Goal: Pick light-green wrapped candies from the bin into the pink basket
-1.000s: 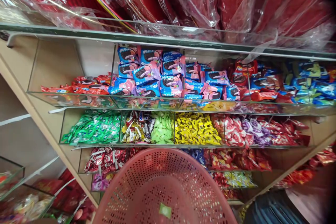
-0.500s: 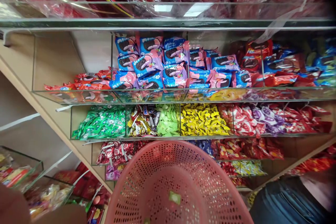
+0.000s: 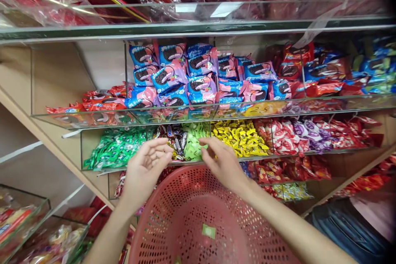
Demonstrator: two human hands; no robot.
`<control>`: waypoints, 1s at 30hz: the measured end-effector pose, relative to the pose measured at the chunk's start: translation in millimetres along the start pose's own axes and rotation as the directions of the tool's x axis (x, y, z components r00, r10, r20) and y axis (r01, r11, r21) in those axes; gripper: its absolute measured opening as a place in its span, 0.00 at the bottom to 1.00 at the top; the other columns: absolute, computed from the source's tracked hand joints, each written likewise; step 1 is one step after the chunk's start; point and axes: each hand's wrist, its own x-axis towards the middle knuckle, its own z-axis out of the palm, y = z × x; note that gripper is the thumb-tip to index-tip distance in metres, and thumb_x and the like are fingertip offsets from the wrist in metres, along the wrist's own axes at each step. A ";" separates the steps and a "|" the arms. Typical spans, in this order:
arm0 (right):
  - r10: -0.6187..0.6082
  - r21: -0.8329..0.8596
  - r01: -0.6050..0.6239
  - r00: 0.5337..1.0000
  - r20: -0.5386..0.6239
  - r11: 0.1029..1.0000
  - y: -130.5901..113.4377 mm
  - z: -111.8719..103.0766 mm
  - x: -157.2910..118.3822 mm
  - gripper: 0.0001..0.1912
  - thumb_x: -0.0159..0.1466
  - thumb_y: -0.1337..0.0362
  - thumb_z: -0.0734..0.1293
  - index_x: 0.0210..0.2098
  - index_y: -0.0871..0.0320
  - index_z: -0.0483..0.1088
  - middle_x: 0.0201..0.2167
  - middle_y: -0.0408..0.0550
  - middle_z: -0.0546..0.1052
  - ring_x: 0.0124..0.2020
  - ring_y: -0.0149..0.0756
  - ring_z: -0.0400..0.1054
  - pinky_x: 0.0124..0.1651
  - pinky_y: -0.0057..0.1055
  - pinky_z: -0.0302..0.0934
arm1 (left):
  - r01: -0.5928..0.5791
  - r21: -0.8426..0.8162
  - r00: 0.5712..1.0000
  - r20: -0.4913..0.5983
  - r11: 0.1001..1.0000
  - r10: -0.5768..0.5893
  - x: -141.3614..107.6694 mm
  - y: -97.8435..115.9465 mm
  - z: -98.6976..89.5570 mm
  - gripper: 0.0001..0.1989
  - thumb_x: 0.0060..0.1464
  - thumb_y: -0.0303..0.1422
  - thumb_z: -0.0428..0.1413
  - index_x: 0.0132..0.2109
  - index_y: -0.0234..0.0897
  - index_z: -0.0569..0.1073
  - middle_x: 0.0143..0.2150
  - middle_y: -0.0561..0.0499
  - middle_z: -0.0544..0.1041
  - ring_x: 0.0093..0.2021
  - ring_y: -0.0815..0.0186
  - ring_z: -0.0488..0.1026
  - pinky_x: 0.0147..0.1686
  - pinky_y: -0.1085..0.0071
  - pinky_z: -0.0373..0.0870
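My left hand [image 3: 147, 169] is over the basket's far left rim, palm turned inward and fingers loosely curled, with nothing seen in it. Across from it, my right hand [image 3: 223, 165] has its thumb and fingers apart at the front of the light green wrapped candies [image 3: 195, 138]; I cannot tell whether the fingertips touch them. Between and below my hands is a red perforated plastic basket [image 3: 185, 206]. A small light green packet [image 3: 208, 231] lies on its bottom, and another is partly seen near the lower edge.
Glass-fronted shelves hold green candies [image 3: 114, 148], dark chocolate bars [image 3: 177, 138], yellow candies [image 3: 239, 138] and blue-pink cookie packs [image 3: 170, 76]. A glass ledge [image 3: 173, 115] runs just above my hands. At lower right is a person's dark blue clothing [image 3: 349, 227].
Both hands have come up into view, reaching past the basket toward the light green candies. The view has shifted slightly. The packet in the basket stays there.
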 end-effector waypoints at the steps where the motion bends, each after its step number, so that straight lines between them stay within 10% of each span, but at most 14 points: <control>1: 0.017 -0.011 -0.016 0.999 0.045 1.000 7.3 8.7 11.4 0.14 0.64 0.69 0.57 0.47 0.60 0.66 0.39 0.50 0.74 0.34 0.33 0.69 0.40 0.31 0.62 | 0.023 0.003 0.999 0.028 1.000 -0.023 3.7 -11.1 3.6 0.14 0.50 0.34 0.57 0.45 0.36 0.70 0.36 0.49 0.75 0.35 0.67 0.72 0.37 0.69 0.69; 6: 0.118 -0.113 -0.102 0.982 0.147 0.988 21.2 31.4 25.6 0.13 0.63 0.71 0.56 0.42 0.63 0.69 0.32 0.51 0.76 0.33 0.33 0.70 0.37 0.27 0.59 | 0.118 0.021 0.991 0.056 0.993 -0.119 6.8 -48.5 5.0 0.13 0.51 0.35 0.56 0.45 0.36 0.70 0.36 0.50 0.75 0.33 0.68 0.71 0.35 0.69 0.69; 10: 0.191 -0.145 -0.162 0.957 0.217 0.976 22.6 37.7 28.2 0.12 0.65 0.69 0.55 0.41 0.63 0.69 0.28 0.48 0.75 0.22 0.28 0.67 0.29 0.25 0.55 | 0.141 0.047 0.989 0.037 0.989 -0.143 2.2 -51.1 3.3 0.13 0.50 0.35 0.57 0.43 0.36 0.72 0.34 0.49 0.76 0.30 0.68 0.72 0.33 0.69 0.70; 30: 0.367 -0.399 -0.255 0.900 0.236 0.881 26.0 64.5 46.8 0.18 0.62 0.55 0.58 0.25 0.58 0.72 0.26 0.53 0.76 0.30 0.39 0.71 0.28 0.30 0.51 | 0.253 0.093 0.967 -0.037 0.963 -0.250 -22.6 -75.7 -22.7 0.14 0.50 0.40 0.55 0.40 0.34 0.73 0.34 0.46 0.79 0.33 0.64 0.75 0.34 0.68 0.71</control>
